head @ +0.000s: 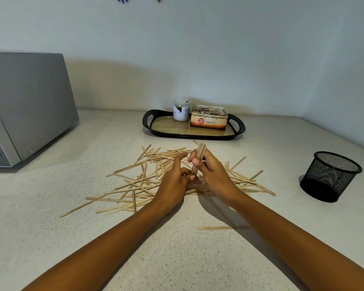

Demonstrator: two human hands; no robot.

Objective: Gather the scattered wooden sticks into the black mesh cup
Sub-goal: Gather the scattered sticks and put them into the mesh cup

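Right hand [211,172] grips sticks [201,151] upright.

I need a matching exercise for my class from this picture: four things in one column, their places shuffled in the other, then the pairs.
1 black mesh cup
2 tea box
3 bundle of sticks
4 grey appliance

A on the tray
B in the right hand
C counter, far left
D counter, right side

Pairs: 1-D, 2-A, 3-B, 4-C

Dim bluish light comes from above; the right hand [211,175] and arm throw a soft shadow on the speckled beige countertop [51,238]. Edges bow; focus is sharp.
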